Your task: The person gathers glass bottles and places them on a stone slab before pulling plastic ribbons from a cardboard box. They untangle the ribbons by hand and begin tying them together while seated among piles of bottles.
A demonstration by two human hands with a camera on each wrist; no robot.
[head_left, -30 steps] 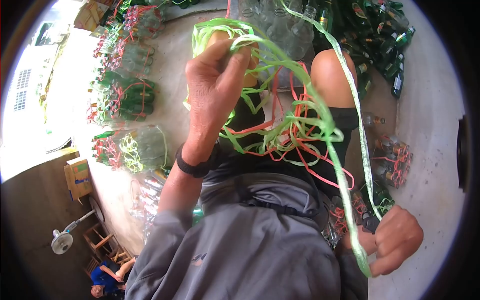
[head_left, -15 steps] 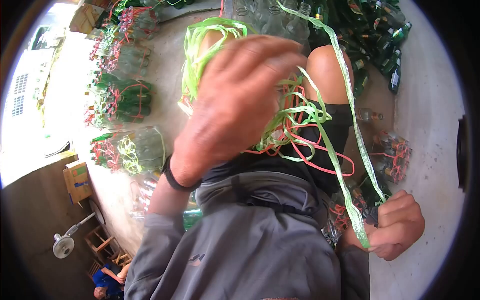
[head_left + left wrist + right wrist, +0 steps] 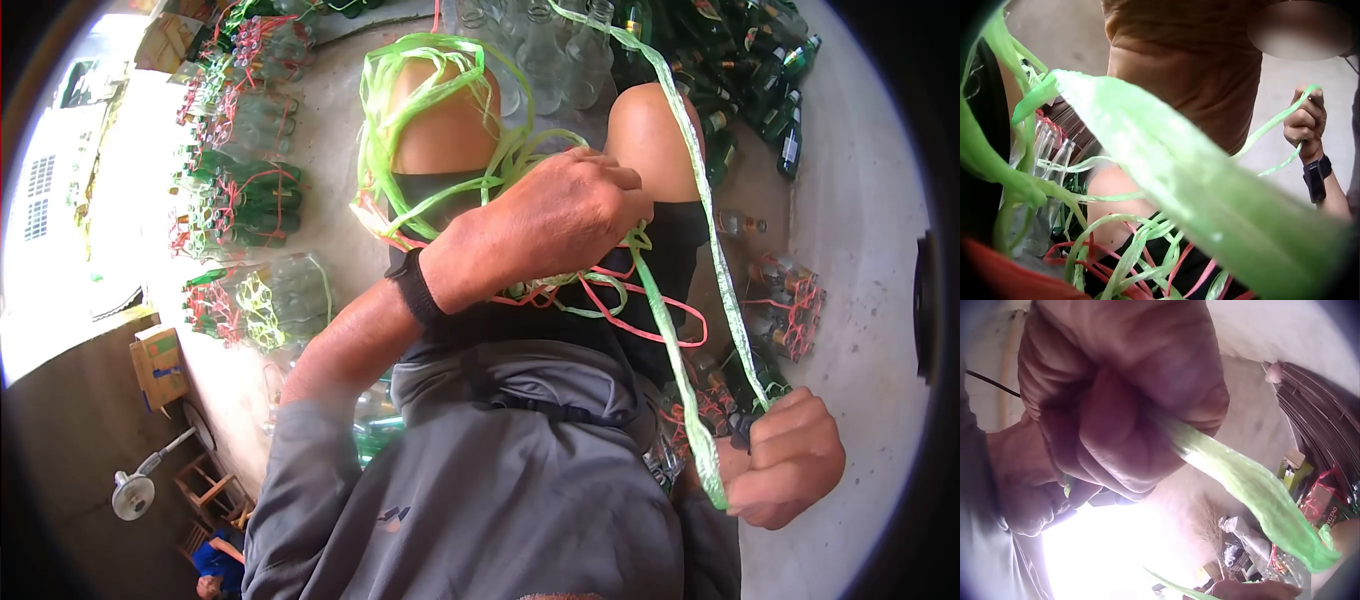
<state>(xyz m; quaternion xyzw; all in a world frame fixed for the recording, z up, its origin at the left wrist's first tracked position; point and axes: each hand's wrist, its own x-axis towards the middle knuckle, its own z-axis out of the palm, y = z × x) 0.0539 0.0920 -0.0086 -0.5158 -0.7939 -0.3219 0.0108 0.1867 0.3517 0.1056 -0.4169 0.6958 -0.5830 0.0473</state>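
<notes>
A: While the tangle of green and red raffia strips (image 3: 600,298) lies across the lap, how would it handle?

B: Item one, tangle: light and limp, and I judge it would snag on itself. Best lifted one strand at a time. The left hand (image 3: 560,220) sits in it, fingers curled into the loops.

A: And the long green strip (image 3: 700,190)?

B: Item two: thin, flat, slick plastic. It is soft but probably strong under pull. It runs from past the knees down into the right hand (image 3: 790,460), a tight fist round its lower end. Pinch it flat or wrap it, or it may slip.

A: Unclear points?

B: The left fingertips are hidden, so I cannot tell which strand they hold. The strip's far end is cut off among the clear glass bottles (image 3: 545,55).
</notes>
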